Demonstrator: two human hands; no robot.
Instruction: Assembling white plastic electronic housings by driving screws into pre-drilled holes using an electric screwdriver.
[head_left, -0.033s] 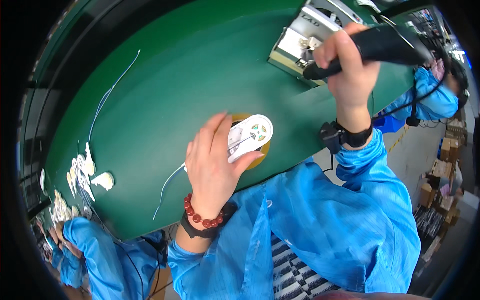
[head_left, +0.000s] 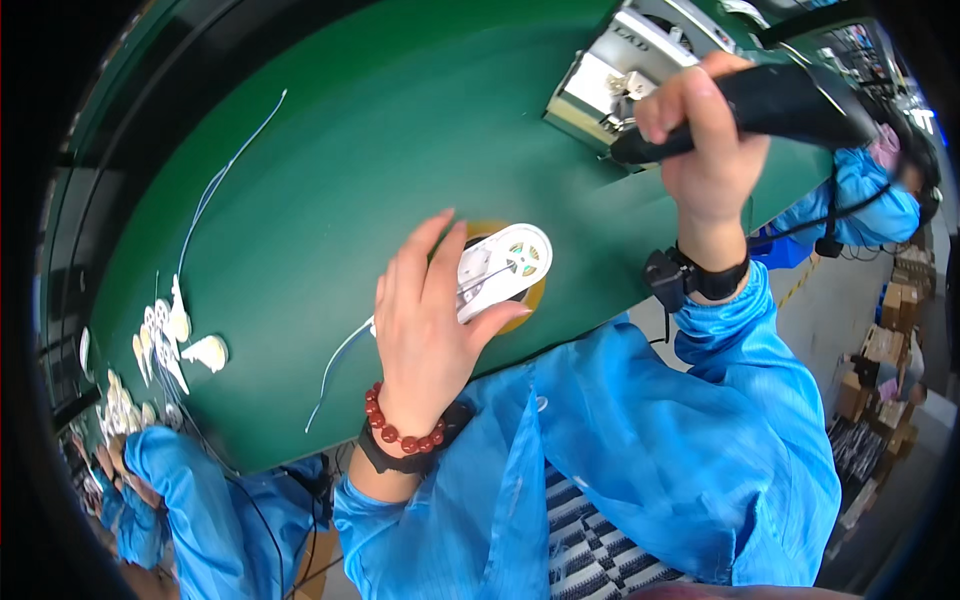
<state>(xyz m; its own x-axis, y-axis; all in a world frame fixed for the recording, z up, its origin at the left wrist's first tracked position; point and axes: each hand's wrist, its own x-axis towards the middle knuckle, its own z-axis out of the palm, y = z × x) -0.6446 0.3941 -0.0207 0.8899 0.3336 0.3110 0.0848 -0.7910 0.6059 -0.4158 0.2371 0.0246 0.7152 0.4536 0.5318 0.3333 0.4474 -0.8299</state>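
Note:
A white oval plastic housing (head_left: 508,268) with a spoked round end and a thin grey wire lies on a round holder with a yellow rim (head_left: 537,298). My left hand (head_left: 428,310) grips the housing from the left, thumb along its near edge, and covers its left end. A thin blue-grey cable (head_left: 338,368) trails out from under that hand. My right hand (head_left: 712,150) is wrapped around a black electric screwdriver (head_left: 780,103), held tilted with its narrow nose low and to the left. The nose is close to the front of a metal screw feeder (head_left: 618,75); whether they touch I cannot tell.
At the left of the green table (head_left: 330,170) lie several white plastic parts (head_left: 165,335) with wires and a long blue cable (head_left: 215,185). Co-workers in blue sit at the lower left and far right. A black cord (head_left: 835,212) hangs near my right arm.
The whole view has shifted slightly. Both hands keep their grips, the left on the housing and the right on the electric screwdriver.

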